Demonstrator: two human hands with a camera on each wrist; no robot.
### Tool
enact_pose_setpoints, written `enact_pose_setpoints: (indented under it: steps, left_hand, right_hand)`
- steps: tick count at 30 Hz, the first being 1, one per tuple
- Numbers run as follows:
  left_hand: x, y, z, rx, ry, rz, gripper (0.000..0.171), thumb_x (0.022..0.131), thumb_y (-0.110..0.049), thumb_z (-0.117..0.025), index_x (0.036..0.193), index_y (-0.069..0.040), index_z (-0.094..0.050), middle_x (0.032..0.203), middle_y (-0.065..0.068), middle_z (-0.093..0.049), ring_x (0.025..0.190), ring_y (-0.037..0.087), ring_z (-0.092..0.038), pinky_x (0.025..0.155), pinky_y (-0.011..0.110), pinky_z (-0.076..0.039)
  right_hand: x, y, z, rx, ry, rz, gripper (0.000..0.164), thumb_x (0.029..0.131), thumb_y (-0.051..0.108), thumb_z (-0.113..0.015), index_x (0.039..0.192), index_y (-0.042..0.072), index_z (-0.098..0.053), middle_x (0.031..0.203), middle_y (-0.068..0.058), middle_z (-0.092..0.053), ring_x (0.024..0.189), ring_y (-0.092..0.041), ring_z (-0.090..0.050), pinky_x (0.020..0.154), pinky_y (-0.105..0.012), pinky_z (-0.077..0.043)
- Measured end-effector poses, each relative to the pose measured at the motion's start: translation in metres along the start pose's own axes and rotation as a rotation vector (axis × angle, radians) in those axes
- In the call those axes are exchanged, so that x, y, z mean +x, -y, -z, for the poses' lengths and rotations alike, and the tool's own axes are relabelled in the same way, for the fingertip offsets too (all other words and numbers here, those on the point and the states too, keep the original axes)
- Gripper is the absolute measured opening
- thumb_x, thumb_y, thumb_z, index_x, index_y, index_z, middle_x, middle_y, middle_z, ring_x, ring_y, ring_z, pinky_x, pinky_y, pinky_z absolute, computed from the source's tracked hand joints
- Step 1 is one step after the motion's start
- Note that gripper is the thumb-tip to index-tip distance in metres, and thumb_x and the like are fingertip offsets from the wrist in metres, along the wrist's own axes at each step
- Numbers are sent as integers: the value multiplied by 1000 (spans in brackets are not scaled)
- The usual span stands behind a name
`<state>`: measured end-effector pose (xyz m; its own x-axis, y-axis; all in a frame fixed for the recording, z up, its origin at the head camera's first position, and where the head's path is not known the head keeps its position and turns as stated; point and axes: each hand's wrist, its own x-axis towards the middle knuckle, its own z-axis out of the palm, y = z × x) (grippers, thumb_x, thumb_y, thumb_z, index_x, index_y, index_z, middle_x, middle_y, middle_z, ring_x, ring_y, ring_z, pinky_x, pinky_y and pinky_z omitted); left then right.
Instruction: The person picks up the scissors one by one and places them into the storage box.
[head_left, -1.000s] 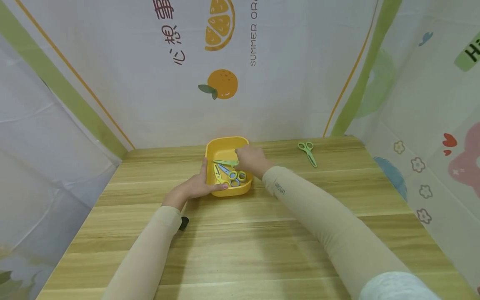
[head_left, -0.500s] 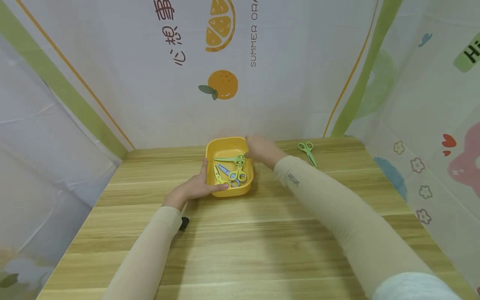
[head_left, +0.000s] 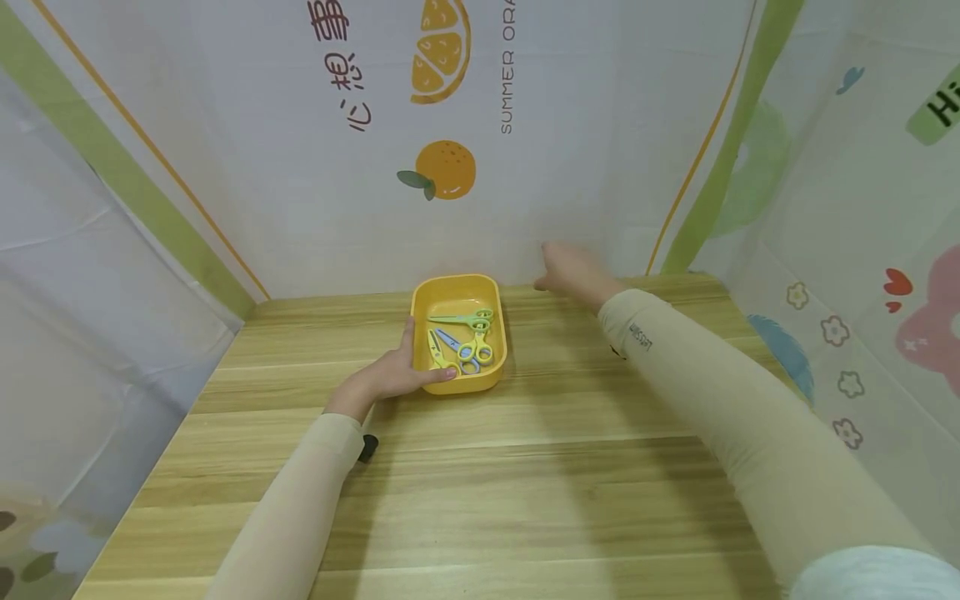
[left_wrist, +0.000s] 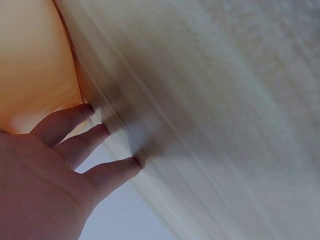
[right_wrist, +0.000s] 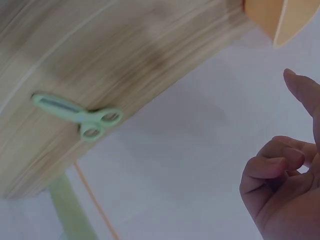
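Note:
In the head view, my left hand (head_left: 382, 375) holds the near left corner of a yellow plastic bin (head_left: 497, 379), its thumb over the rim. Three of its fingers (left_wrist: 117, 170) extend down to the table beside the bin in the left wrist view. Inside lie green scissors (head_left: 460, 319), blue scissors (head_left: 450, 339) and yellow scissors (head_left: 435, 350), some overlapping. My right hand (head_left: 572, 273) hovers right of the bin, holding nothing, its fingers loosely bent. Another pair of green scissors (right_wrist: 70, 112) lies on the table in the right wrist view; my right arm hides it in the head view.
The wooden table (head_left: 480, 492) ends at a white printed cloth (head_left: 600, 125) just behind the bin. A second printed cloth (head_left: 862, 275) hangs along the right side.
My right hand has let go of the green scissors in the bin and moved right and away from it. Its arm now covers the scissors on the table. My left hand stays put.

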<state>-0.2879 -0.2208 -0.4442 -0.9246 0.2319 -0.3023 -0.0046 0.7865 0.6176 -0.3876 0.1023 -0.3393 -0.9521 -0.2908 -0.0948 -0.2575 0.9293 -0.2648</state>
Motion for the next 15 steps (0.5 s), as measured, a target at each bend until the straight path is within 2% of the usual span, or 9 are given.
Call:
enact_pose_setpoints:
  steps: [3,6,11,15]
  left_hand:
    - [0,0,-1,1,-1,-2,143,87,-78,-70,164,-15,33,173,33,-20,160,48,-30,130,62,-27]
    - [0,0,-1,-1,2,-3,144,86,-79,-70,164,-15,33,174,33,-19,160,48,-29,131,62,-26]
    - [1,0,0,-9,11,0,142,87,-77,-70,164,-16,34,175,32,-15,161,48,-27,131,62,-25]
    - [1,1,0,-14,18,7,140,89,-74,-70,163,-18,34,175,31,-14,162,48,-25,131,63,-25]
  right_hand:
    - [-5,-13,5,-39,-22,-13,50,98,29,-77,132,-3,-59,125,-20,-70,117,-37,-67,102,-52,-58]
    - [-11,-26,7,-65,-34,-28,42,98,32,-77,121,-1,-64,118,-19,-72,110,-35,-69,96,-52,-60]
    - [-19,-47,1,-28,-22,-49,44,99,29,-76,124,-5,-64,123,-23,-71,112,-38,-68,99,-55,-58]
    - [-25,-64,-6,-10,9,-84,51,100,29,-74,134,-8,-60,134,-28,-67,124,-45,-65,107,-59,-53]
